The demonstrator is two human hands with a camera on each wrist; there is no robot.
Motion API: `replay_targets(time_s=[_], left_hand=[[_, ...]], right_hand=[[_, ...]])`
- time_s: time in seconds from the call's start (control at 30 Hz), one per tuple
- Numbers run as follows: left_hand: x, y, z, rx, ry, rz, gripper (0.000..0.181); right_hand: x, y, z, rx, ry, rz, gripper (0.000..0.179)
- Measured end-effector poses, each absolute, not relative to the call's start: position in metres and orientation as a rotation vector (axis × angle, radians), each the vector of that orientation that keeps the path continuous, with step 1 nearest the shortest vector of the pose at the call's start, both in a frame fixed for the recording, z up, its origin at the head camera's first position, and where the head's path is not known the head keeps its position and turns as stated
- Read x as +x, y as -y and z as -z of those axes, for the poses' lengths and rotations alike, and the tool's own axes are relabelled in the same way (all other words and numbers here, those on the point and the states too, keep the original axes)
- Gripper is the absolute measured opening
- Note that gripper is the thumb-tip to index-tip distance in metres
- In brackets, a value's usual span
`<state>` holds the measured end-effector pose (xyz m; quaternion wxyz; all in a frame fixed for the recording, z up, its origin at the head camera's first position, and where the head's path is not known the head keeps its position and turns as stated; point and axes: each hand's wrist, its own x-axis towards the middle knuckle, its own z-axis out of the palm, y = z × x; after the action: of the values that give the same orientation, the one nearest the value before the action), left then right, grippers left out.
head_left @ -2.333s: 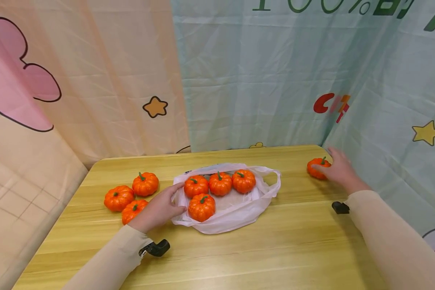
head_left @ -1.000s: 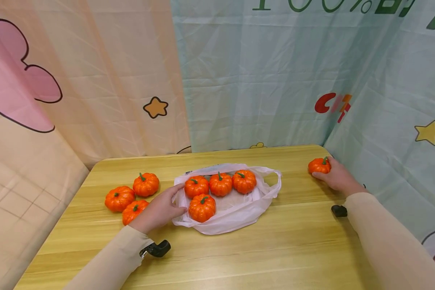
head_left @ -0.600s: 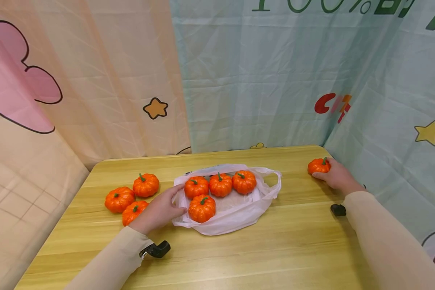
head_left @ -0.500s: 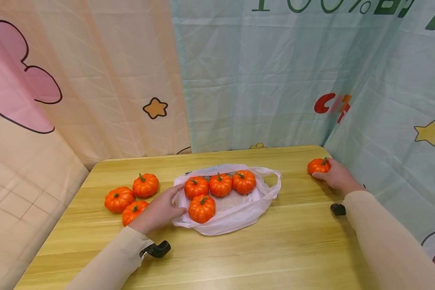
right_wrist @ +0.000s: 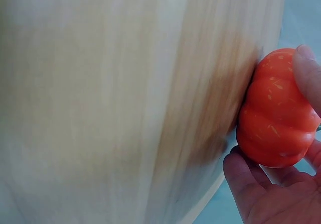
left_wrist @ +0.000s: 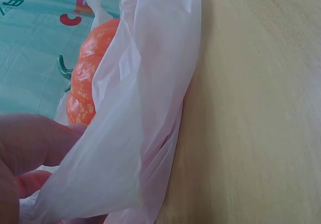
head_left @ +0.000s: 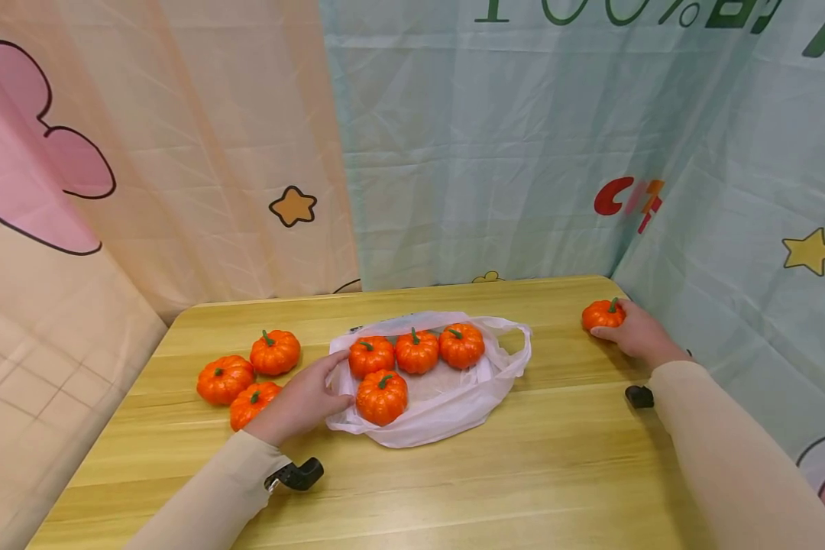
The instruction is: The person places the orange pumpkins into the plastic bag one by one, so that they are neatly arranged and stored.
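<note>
In right hand (head_left: 641, 334) now, a pumpkin (head_left: 599, 315)

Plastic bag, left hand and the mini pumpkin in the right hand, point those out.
White plastic bag (head_left: 440, 425), head view: near side wall.
Left hand (head_left: 304, 401), head view: back of the hand.
Held mini pumpkin (right_wrist: 276, 111), right wrist view: ribbed side.

Glossy ribbed pumpkins (head_left: 382, 398), thin crinkled plastic bag (head_left: 447, 428), smooth wood-grain table (head_left: 522, 473), creased cloth backdrop (head_left: 467, 153)

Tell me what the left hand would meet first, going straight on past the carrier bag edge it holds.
Probably the back-row leftmost pumpkin inside the plastic carrier bag; it lies just ahead of the left hand, though the head view leaves any gap unclear.
</note>
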<state>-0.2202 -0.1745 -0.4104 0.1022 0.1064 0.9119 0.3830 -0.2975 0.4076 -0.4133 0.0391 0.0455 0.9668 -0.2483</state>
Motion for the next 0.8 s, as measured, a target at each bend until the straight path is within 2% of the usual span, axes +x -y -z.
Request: replay_targets(time_s=[0.8], left_hand=[[-0.2208, 0.1728, 0.4092, 0.312, -2.684, -1.13, 0.08]], right_hand=[[-0.2988, -0.4092, 0.4147, 0.158, -2.976, 0.727, 0.101]])
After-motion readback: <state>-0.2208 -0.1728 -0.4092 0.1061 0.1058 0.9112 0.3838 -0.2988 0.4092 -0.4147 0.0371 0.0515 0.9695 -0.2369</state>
